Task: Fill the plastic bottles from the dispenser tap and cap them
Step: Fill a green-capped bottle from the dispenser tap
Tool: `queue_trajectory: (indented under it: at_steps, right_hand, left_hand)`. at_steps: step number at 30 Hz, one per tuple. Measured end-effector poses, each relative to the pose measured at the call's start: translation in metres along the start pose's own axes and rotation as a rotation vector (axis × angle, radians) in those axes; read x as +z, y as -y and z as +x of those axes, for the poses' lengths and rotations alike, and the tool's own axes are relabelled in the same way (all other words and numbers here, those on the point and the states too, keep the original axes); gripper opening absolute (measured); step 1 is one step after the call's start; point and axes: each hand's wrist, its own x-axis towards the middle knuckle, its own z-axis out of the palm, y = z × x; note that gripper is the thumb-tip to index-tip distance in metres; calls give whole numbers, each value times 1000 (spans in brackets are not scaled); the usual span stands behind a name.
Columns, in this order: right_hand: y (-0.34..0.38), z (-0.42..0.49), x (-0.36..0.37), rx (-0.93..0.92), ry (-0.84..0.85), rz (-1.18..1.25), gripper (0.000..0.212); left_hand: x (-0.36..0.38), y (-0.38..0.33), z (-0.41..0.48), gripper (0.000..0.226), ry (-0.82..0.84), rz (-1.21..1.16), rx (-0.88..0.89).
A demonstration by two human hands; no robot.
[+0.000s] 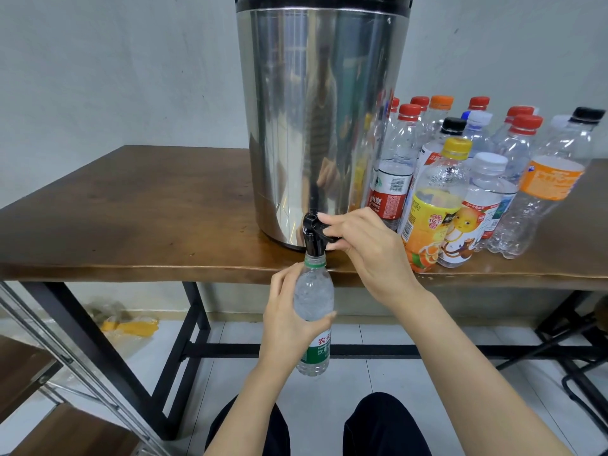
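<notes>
A tall steel dispenser (316, 120) stands on the wooden table (131, 218), with its black tap (313, 233) over the front edge. My left hand (292, 311) grips a clear, uncapped plastic bottle (314, 291) with a green label, its mouth right under the tap spout. My right hand (365, 248) pinches the tap's black lever. I cannot tell the water level in the bottle.
Several capped plastic bottles (477, 179) crowd the table to the right of the dispenser, close to my right hand. The table's black frame (194, 327) runs below. A metal rack (42, 366) stands at lower left. My knees (378, 422) sit beneath the bottle.
</notes>
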Motion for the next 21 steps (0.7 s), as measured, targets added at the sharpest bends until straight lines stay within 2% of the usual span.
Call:
queue_trajectory:
  at_steps: [5,8,11,17,21]
  right_hand:
    - [8,23,-6,-62,-3,-121,18]
    - [17,56,-2,48,80,-179,10]
    - [19,70,3,244,162,-62,14]
    - [21,64,5,314,94,29,19]
    - [13,56,-2,424,161,156,22]
  left_hand:
    - [-1,-1,0,86,2,2,7]
    - [-2,-2,0,85,7,4,1]
    - [-2,-1,0,86,15,-7,-2]
    - [-1,0,0,86,8,-7,3]
    - [-3,-1,0,86,10,-15,16]
